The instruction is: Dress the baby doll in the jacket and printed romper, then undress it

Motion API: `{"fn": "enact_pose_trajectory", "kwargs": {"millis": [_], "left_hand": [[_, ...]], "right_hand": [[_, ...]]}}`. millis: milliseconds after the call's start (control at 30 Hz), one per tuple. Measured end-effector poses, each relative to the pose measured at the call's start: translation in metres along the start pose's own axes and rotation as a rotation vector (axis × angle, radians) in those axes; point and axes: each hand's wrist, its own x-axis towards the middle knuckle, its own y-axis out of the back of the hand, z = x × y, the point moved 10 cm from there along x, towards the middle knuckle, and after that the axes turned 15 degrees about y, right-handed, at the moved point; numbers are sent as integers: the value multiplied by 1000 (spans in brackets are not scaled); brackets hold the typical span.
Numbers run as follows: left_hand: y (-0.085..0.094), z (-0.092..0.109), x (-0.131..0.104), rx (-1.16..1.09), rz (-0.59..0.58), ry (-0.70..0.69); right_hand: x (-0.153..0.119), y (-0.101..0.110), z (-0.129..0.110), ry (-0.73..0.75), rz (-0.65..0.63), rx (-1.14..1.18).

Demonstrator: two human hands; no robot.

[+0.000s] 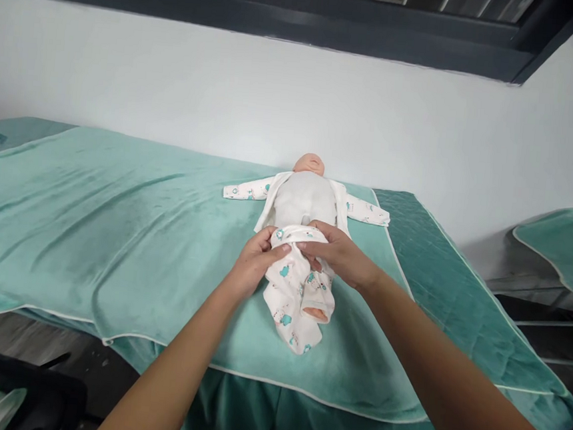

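Observation:
A baby doll (310,163) lies on its back with its head toward the wall. Its patterned white jacket (253,189) is spread open at the front, the sleeves stretched to both sides, and a pale grey-white torso (304,198) shows between the flaps. White baby pants (284,295) with teal prints cover the doll's legs; a bit of foot shows at one cuff. My left hand (255,259) pinches the left side of the waistband. On the other side, my right hand (338,253) grips the waistband, its fingertips partly hidden by cloth.
A teal blanket (90,224) with white piping covers the bed, over a darker quilted cover (428,254) at the right. Behind stands a white wall (177,92) below a dark window frame (333,28). A black chair (16,379) with a plastic bag is at lower left.

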Motion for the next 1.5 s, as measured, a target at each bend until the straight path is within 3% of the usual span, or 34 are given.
{"fn": "enact_pose_trajectory", "kwargs": {"millis": [100, 267, 467, 567, 733, 833, 933, 1100, 1300, 1367, 1500], "left_hand": [[3, 3, 4, -76, 18, -45], [1, 4, 5, -70, 0, -25], [0, -3, 0, 84, -47, 69], [1, -3, 1, 71, -31, 42], [4, 4, 9, -112, 56, -64], [4, 4, 16, -202, 91, -46], [5, 3, 21, -254, 127, 5], [-1, -1, 18, -118, 65, 136], [-19, 4, -3, 165, -75, 85], [-19, 2, -5, 142, -68, 78], [-3, 2, 1, -105, 56, 43]], "right_hand": [[0, -7, 9, -36, -74, -71], [4, -1, 11, -22, -11, -139], [-1, 6, 14, -52, 110, 74], [-3, 6, 15, -51, 122, 125], [-1, -7, 13, -61, -21, 78], [-2, -16, 15, -107, -145, 62], [-3, -16, 21, -147, -188, 79], [1, -5, 24, -133, -49, 223], [5, 0, 19, -36, 111, 226], [4, -2, 18, -25, 117, 199], [1, -11, 16, -39, 30, 196]]}}
